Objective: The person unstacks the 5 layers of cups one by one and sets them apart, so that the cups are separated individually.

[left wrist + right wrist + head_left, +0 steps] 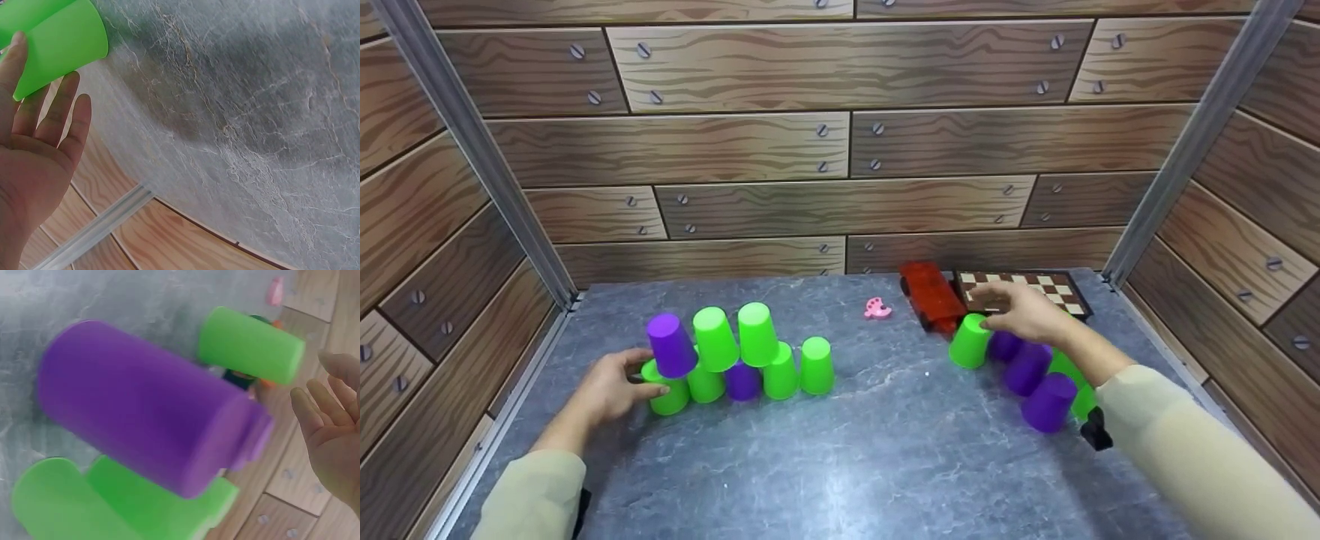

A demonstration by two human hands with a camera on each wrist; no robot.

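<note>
1. Green inverted tapered plastic cup, head view: our left hand grips it.
2. Left wrist: our thumb rests on it; outer fingers extend loosely.
3. Right wrist: our empty right hand, loosely spread, beside a second green cup.

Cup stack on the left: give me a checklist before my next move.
1. Base row: ok, five upside-down cups side by side.
2. Second row complete: not ok, three cups, none above the rightmost base cup.
3. Left hand at the leftmost base cup: ok, touching it.
4. Right hand gripping: not ok, open near a green cup.
5. Upper purple cup seated firmly: cannot tell.
</note>
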